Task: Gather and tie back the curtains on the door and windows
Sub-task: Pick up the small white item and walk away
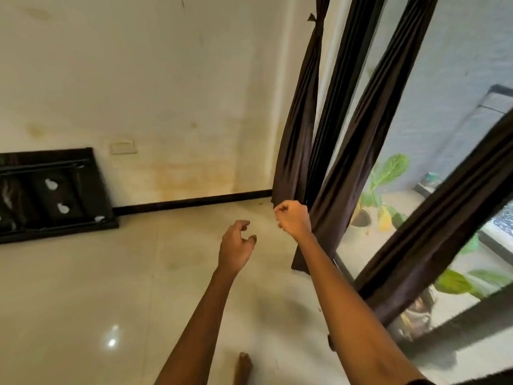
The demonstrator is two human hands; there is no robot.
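Step in hand, by my read: tie-back run along the glass door, partway done.

- Left hand (236, 245): over the floor, fingers loosely curled, gripping nothing, just beside the right.
- Right hand (293, 219): clenched at the bottom hem of the wall-side dark brown pleated fabric curtain (299, 120). Looks like it pinches the hem corner, but it's blurry there, so not certain.
- That curtain is bunched into a narrow column, with a knotted dark fabric tie (316, 20) round it high up.
- Middle dark brown curtain (369, 129): hangs gathered, no tie visible on it.
- Right-hand dark brown curtain (444, 226): same, and its top is out of frame.

Next move, as I judge it: let the hem go and shift right to the middle one. It needs both hands, one squeezing the folds and one wrapping. No loose tie in view, so it has to be found first.

Around:
- Black wooden frame panel (50, 190) leaning on the stained cream wall, white blobs on it.
- Cream switch plate (123, 148).
- Black skirting strip (194, 202).
- Glossy cream tile floor (125, 287).
- Bare foot (244, 365) at the bottom edge.
- Green leafy plants (388, 173) outside the glass.

In the way: the dark door-frame post (341, 93) between the wall-side and middle curtains. The right forearm also crosses the middle curtain's lower end.
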